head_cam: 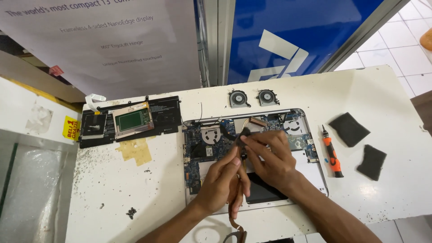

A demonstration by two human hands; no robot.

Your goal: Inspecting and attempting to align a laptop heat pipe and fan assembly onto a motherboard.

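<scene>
An opened laptop chassis point(310, 173) lies on the white table point(135, 180) with its blue circuit board point(198, 150) exposed. Both my hands hover over its middle. My left hand point(220, 180) grips a long copper heat pipe point(235, 204) that curves down past the table's front edge. My right hand point(270, 157) pinches the pipe's dark upper end point(245, 133) with its fingertips. The part of the board under my hands is hidden.
Two small round fans point(239, 99) point(267, 97) lie behind the laptop. A black battery pack point(166, 117) with a touchpad module point(132, 119) on it sits at the left. An orange screwdriver point(332, 156) and two black pads point(348, 129) point(371, 162) lie at the right. Dark crumbs dot the table's left part.
</scene>
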